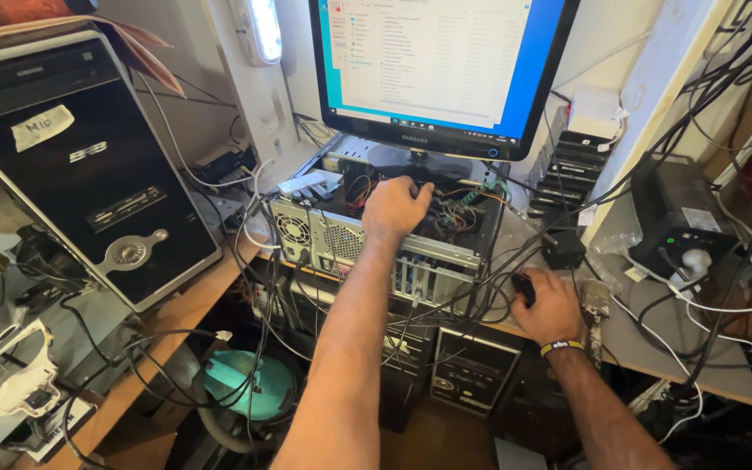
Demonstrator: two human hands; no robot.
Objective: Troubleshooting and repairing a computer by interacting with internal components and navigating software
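Observation:
An open computer case [341,231] lies flat on the desk under a monitor [446,70], its insides full of coloured wires. My left hand [396,207] reaches into the case, fingers curled down among the wires; what it grips is hidden. My right hand [550,305] rests on the desk to the right of the case, closed over a black mouse [522,285]. A dark band with a yellow stripe sits on my right wrist.
A black tower computer [89,174] leans at the left. Tangled black and white cables [245,287] hang off the wooden desk edge. A black power unit [681,218] and stacked drives [567,174] sit at the right. A teal round object [245,383] lies on the floor.

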